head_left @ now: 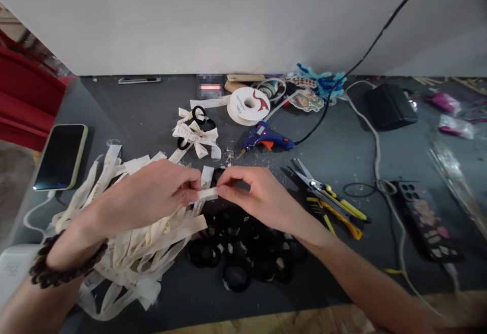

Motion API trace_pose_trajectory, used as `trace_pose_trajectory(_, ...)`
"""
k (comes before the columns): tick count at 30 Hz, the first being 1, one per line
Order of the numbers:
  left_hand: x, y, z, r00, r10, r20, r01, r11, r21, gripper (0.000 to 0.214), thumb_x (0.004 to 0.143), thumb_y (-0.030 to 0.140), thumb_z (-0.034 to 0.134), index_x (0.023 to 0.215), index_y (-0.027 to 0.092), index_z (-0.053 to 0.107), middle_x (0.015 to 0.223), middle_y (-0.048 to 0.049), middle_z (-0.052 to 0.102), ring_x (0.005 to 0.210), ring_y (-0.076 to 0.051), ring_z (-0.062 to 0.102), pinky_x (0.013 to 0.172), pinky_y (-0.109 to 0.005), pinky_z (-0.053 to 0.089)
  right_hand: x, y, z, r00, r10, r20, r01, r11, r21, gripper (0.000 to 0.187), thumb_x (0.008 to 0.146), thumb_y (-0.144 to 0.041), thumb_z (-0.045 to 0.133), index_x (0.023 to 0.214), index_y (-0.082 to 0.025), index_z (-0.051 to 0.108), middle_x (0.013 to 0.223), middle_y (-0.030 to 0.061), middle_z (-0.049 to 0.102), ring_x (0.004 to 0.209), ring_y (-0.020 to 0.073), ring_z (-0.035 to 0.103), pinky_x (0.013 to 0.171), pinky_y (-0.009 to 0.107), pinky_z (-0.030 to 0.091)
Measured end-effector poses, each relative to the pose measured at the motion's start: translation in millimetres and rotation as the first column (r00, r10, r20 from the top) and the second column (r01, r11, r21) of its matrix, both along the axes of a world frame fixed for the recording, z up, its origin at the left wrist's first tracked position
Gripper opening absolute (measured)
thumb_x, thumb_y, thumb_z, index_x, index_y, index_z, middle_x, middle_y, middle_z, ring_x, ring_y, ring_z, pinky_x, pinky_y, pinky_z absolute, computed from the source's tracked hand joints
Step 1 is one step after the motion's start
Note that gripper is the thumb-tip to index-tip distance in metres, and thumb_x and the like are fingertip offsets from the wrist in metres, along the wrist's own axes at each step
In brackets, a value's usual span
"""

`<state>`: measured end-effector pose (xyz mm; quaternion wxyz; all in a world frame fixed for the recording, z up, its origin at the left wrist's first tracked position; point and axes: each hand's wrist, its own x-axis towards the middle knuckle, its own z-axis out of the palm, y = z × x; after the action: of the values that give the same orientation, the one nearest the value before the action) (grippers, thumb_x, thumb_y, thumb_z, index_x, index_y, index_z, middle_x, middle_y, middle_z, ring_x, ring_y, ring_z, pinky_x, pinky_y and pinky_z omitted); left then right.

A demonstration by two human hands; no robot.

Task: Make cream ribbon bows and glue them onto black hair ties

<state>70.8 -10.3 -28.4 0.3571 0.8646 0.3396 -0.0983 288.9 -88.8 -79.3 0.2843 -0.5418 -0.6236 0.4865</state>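
Note:
Between my two hands a short piece of cream ribbon (207, 193) is stretched level. My left hand (163, 192) pinches one end, and my right hand (253, 189) pinches the other between thumb and forefinger. Another printed ribbon strip (207, 174) shows just behind it; whether the two are joined I cannot tell. Under my left forearm lies a heap of cut cream ribbon strips (152, 245). Below my right hand is a pile of black hair ties (238, 275), several with small whitish bits on them. Finished-looking ribbon bows on black hair ties (196, 133) lie beyond my hands.
A blue glue gun (266, 137) lies behind my right hand, its black cord rising right. Near it are a ribbon spool (249, 105), scissors (314, 184) and yellow-handled pliers (340, 217). Phones lie at left (61, 156) and right (426, 220). A wall (228, 19) closes the back.

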Motion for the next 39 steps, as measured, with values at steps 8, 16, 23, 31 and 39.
trace_pose_trajectory(8, 1.8, -2.2, -8.9, 0.994, 0.095, 0.048, -0.098, 0.993, 0.060, 0.019, 0.095, 0.012, 0.044, 0.080, 0.021, 0.051, 0.064, 0.0068, 0.056, 0.055, -0.010, 0.044, 0.056, -0.026, 0.028, 3.4, 4.9, -12.6, 0.999, -0.021, 0.048, 0.018, 0.998, 0.068, 0.017, 0.100, -0.025, 0.058, 0.085, -0.021, 0.064, 0.075, -0.0019, 0.061, 0.069, 0.0133, 0.055, 0.063, 0.026, 0.039)
trace_pose_trajectory(16, 4.2, -4.5, -0.5, 0.981, 0.141, 0.136, -0.148, 0.988, 0.044, 0.015, 0.102, 0.030, 0.053, 0.115, 0.025, 0.060, 0.072, 0.0072, 0.063, 0.052, -0.010, 0.049, 0.056, -0.024, 0.034, 16.2, 2.9, -11.0, 0.996, -0.090, 0.022, 0.082, 0.968, 0.238, 0.028, 0.084, -0.038, 0.084, 0.109, -0.030, 0.073, 0.102, 0.0039, 0.061, 0.079, 0.0172, 0.058, 0.058, 0.027, 0.046)
trace_pose_trajectory(23, 8.7, -10.0, 2.1, 0.944, 0.148, 0.295, -0.199, 0.969, 0.149, 0.014, 0.098, 0.021, 0.062, 0.109, 0.026, 0.069, 0.102, 0.0029, 0.074, 0.070, -0.011, 0.061, 0.071, -0.023, 0.044, 11.9, 2.1, -15.0, 0.982, -0.173, -0.077, 0.188, 0.939, 0.286, 0.012, 0.089, -0.039, 0.080, 0.094, -0.029, 0.082, 0.092, 0.0025, 0.067, 0.061, 0.0118, 0.053, 0.052, 0.028, 0.042)
trace_pose_trajectory(31, 9.6, -17.1, 4.5, 0.928, 0.171, 0.332, -0.253, 0.941, 0.223, 0.016, 0.098, 0.022, 0.060, 0.098, 0.026, 0.076, 0.097, 0.0020, 0.076, 0.077, -0.013, 0.066, 0.077, -0.025, 0.047, 10.6, -0.8, -12.3, 0.983, -0.178, -0.055, 0.185, 0.912, 0.367, 0.015, 0.087, -0.040, 0.081, 0.098, -0.030, 0.084, 0.094, 0.0034, 0.074, 0.059, 0.0119, 0.056, 0.050, 0.028, 0.044)
trace_pose_trajectory(39, 7.3, -10.2, 1.1, 0.983, 0.163, 0.080, -0.175, 0.967, 0.184, 0.020, 0.094, 0.027, 0.061, 0.087, 0.027, 0.080, 0.073, 0.0046, 0.076, 0.063, -0.014, 0.064, 0.062, -0.026, 0.037, 5.0, 1.6, -11.6, 0.989, -0.016, 0.145, -0.033, 0.945, 0.327, 0.011, 0.096, -0.029, 0.071, 0.091, -0.025, 0.080, 0.091, 0.0007, 0.081, 0.084, 0.0185, 0.072, 0.078, 0.032, 0.051)
